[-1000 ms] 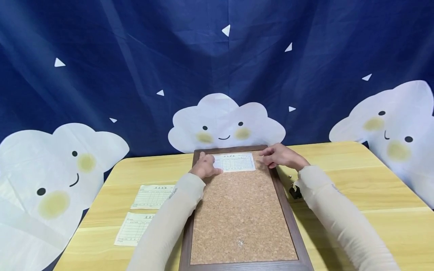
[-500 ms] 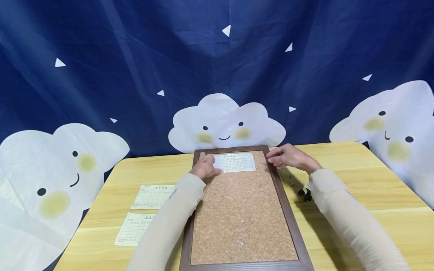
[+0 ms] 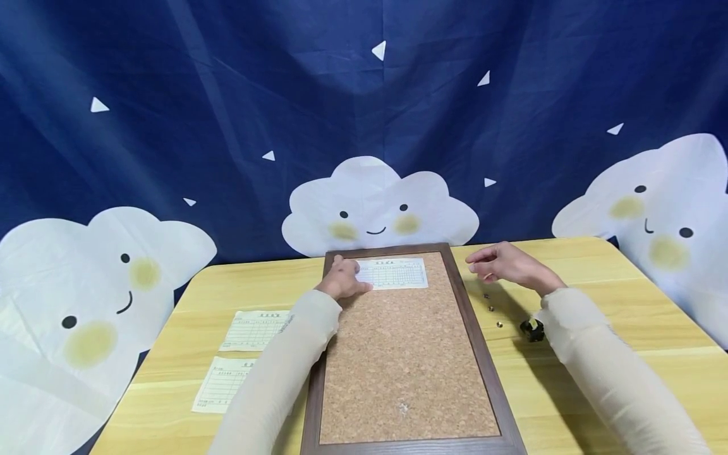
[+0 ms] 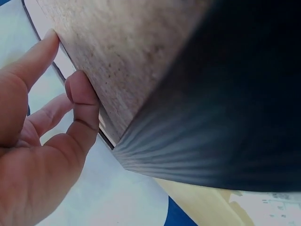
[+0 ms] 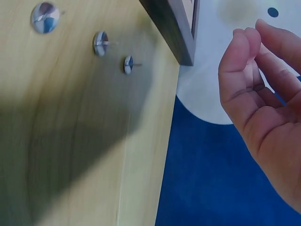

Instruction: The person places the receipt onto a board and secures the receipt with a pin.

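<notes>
Resting on paper (image 3: 392,273) inside the brown frame (image 3: 481,354), left fingers (image 4: 83,87) apart; right fingers (image 5: 235,54) loosely curled outside.

Navy curtain (image 3: 273,76) with smiling white clouds (image 3: 372,212) behind pale wood-grain table (image 3: 631,303)

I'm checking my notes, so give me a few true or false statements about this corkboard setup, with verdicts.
The left hand touches the printed slip on the corkboard. True.
That slip lies at the near end. False: the far end.
Three metal thumbtacks lie on the table. True.
Two more printed slips lie on the table, left of the corkboard. True.
The thumbtacks are also left of it. False: right of it.
The right hand touches the corkboard. False: it is apart, to the right.
</notes>
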The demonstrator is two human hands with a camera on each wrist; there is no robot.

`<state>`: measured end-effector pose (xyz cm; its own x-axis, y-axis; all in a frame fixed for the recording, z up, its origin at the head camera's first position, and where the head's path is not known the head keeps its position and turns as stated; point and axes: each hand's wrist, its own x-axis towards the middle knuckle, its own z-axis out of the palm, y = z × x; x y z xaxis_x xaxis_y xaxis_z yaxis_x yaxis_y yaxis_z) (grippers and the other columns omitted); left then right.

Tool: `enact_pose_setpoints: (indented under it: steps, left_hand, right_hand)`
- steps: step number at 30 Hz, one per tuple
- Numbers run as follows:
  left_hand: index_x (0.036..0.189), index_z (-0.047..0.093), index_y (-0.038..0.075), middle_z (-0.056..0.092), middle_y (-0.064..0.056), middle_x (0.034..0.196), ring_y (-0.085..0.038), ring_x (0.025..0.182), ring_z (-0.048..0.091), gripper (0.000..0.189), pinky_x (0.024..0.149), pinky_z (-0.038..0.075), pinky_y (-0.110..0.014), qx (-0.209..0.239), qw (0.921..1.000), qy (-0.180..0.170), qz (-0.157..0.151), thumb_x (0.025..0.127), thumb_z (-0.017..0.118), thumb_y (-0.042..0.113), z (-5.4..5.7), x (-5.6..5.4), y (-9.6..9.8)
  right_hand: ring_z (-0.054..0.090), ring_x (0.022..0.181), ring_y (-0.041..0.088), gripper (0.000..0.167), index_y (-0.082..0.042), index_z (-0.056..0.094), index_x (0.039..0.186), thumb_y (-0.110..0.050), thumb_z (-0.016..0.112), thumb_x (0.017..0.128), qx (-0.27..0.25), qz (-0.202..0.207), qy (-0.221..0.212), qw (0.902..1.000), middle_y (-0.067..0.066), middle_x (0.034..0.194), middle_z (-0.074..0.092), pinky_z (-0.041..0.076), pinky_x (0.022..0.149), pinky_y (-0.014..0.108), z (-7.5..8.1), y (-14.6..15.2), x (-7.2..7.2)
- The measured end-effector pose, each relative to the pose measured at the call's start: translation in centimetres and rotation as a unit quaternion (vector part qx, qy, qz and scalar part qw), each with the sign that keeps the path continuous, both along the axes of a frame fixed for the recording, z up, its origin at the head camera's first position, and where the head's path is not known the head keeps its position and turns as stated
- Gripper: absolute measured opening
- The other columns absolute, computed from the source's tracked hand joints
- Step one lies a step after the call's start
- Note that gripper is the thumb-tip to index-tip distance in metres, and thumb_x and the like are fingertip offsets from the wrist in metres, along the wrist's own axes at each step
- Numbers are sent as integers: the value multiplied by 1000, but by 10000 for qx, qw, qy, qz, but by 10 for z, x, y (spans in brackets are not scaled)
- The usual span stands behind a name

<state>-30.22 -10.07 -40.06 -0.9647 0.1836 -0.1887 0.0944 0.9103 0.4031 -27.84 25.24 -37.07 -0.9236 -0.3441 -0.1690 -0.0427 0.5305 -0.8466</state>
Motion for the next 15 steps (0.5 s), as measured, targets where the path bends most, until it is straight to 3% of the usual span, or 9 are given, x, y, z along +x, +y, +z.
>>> enact_pose_setpoints:
  steps: [15]
  left_hand:
    - [132,58,-1,44,-19,126,-28,115,47,56,99,45,-40,-351,9990,-105,245,93,73,35,2,3,8]
  right_hand:
    - [67,90,24,46,18,52,132,-12,64,98,-83,-45,-59,9999,21,115,66,57,80,37,-4,21,7]
